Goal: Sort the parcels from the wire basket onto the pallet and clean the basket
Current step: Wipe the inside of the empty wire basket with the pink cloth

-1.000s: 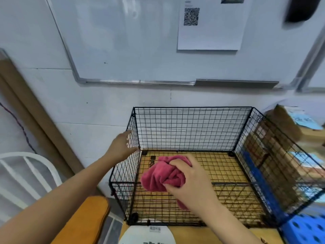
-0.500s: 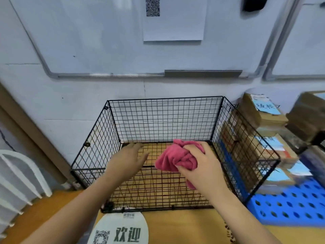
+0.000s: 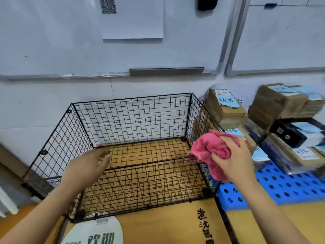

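Wire basket (image 3: 133, 118) — black mesh, open-topped, holding no parcels.

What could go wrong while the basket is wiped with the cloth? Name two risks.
The cloth, bunched in the right hand at the front right corner of the basket, may snag on the wire. The left hand is open, not gripping, so the basket might slide into the parcels stacked close by.

A whiteboard (image 3: 61, 41) is hanging on the wall, with a paper sheet (image 3: 137, 23) bearing a QR code (image 3: 107, 4) sticking to it and a grey tray (image 3: 166, 71) running along its lower edge. A second whiteboard (image 3: 281, 37) is hanging just beside it. A round white sticker (image 3: 93, 231) is lying at the wooden table's (image 3: 167, 224) near edge.
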